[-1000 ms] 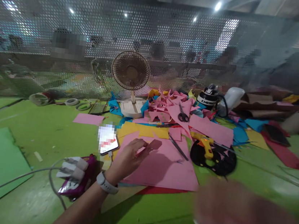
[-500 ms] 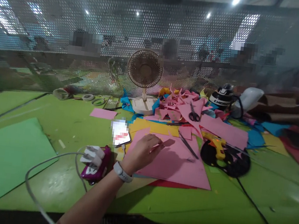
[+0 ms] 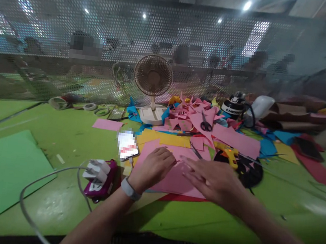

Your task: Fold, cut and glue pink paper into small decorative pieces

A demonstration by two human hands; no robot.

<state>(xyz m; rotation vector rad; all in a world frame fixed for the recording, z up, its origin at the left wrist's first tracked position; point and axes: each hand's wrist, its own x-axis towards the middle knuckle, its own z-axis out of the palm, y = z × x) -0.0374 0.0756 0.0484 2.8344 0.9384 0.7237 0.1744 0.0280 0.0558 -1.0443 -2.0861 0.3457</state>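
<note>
Over a large pink paper sheet (image 3: 158, 183), my left hand (image 3: 154, 166) has its fingers closed, pinching a small piece of pink paper mostly hidden by the fingers. A grey band is on that wrist. Close beside it, my right hand (image 3: 215, 182) reaches in with fingers stretched out, fingertips almost meeting the left ones. I cannot tell whether they touch the paper. Behind the right fingers, a dark slender tool (image 3: 196, 150) lies on the sheet. A yellow glue gun (image 3: 228, 154) rests on a black round plate (image 3: 254, 176), partly hidden by the right forearm.
A phone (image 3: 127, 145) on a cable lies left of the sheet, near a purple power block (image 3: 100, 183) with white plugs. Behind stand a fan (image 3: 153, 77), a heap of pink scraps (image 3: 192, 113) and scissors (image 3: 206, 123). Green paper (image 3: 4, 177) covers the left side.
My right hand has come in from the right, over the pink sheet, beside the left hand. The left hand stays closed over the sheet. The view has turned slightly right.
</note>
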